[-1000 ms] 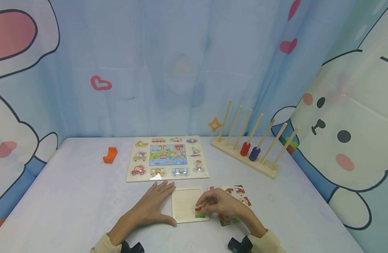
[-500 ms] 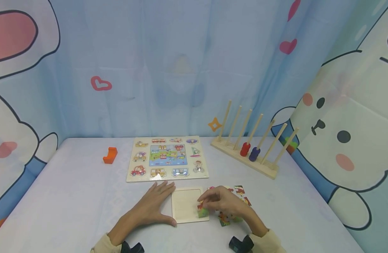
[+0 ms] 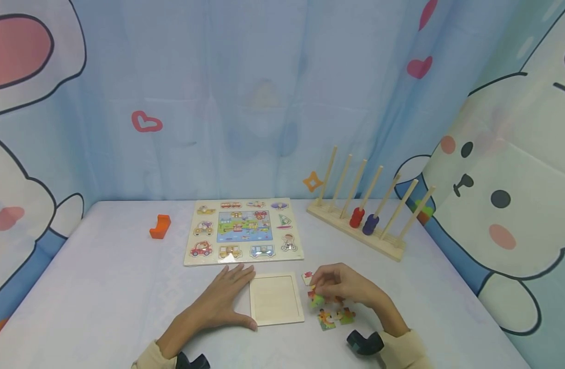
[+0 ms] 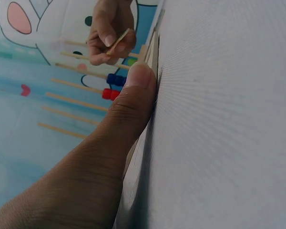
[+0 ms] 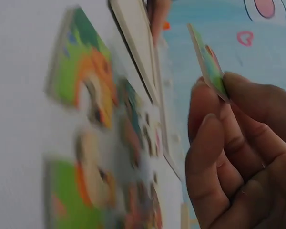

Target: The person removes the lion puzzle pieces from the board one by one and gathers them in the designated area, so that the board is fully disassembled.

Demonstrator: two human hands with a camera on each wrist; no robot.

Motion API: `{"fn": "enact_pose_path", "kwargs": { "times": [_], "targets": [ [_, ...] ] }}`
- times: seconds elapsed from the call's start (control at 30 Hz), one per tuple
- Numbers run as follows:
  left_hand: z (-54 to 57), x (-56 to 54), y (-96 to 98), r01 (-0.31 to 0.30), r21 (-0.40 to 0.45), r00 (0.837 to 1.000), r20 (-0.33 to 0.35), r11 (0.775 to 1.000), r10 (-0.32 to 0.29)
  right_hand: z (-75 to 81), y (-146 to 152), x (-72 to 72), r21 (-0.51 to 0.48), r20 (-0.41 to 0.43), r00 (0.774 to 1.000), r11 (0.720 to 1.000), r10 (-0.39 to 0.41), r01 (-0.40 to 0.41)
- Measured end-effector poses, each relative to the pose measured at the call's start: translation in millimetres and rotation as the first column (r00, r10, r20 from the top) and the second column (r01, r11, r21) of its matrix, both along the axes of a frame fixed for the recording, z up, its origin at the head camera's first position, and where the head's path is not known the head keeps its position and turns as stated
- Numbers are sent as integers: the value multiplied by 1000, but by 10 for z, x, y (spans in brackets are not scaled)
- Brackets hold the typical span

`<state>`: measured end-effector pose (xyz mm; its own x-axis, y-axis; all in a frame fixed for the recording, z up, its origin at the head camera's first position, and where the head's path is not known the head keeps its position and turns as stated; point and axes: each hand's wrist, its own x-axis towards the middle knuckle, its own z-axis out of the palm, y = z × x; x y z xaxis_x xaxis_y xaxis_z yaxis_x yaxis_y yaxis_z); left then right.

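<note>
My right hand point(image 3: 342, 283) pinches a small green and red jigsaw piece point(image 5: 210, 63) between thumb and fingers, raised above the table to the right of the frame. In the head view my left hand point(image 3: 224, 300) lies with its fingers spread along the left side of a shallow wooden puzzle frame point(image 3: 276, 300), whose bare base shows. The left thumb point(image 4: 133, 90) is right at the frame's edge. Several loose jigsaw pieces point(image 3: 327, 320) lie under and in front of the right hand, which partly hides them. One corner piece point(image 5: 86, 67) shows an orange animal on green.
Behind the frame lies a vehicle puzzle board point(image 3: 245, 231). A wooden peg stand point(image 3: 356, 233) with red beads point(image 3: 357, 218) and dark blue beads point(image 3: 371, 224) stands at the back right. An orange block point(image 3: 160, 226) sits at the back left.
The right hand has lifted the pinched jigsaw piece from the frame's lower right corner and carried it right, over the loose pieces. The left hand has stayed in place.
</note>
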<state>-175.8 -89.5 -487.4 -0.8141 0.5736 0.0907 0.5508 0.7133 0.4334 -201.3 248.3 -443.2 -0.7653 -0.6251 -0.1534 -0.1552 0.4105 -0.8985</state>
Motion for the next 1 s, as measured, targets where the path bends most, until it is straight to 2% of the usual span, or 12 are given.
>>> {"fn": "enact_pose_path", "kwargs": {
  "times": [0.27, 0.53, 0.73, 0.9, 1.0],
  "targets": [
    [-5, -6, -2, 0, -3, 1000, 5, 1000, 0, 75, 404, -49, 15, 18, 1000, 1000, 1, -1],
    [-11, -7, -1, 3, 3, 1000, 3, 1000, -3, 19, 680, -88, 47, 9, 999, 998, 41, -41],
    [-8, -3, 2, 1, 3, 1000, 6, 1000, -1, 1, 879, -56, 98, 76, 997, 995, 1, -8],
    [-7, -1, -2, 2, 3, 1000, 4, 1000, -2, 2, 990, -22, 75, 142, 990, 997, -5, -6],
    [-6, -1, -5, 5, 5, 1000, 0, 1000, -5, 3, 1015, -13, 73, 153, 988, 997, -3, -8]
  ]
}}
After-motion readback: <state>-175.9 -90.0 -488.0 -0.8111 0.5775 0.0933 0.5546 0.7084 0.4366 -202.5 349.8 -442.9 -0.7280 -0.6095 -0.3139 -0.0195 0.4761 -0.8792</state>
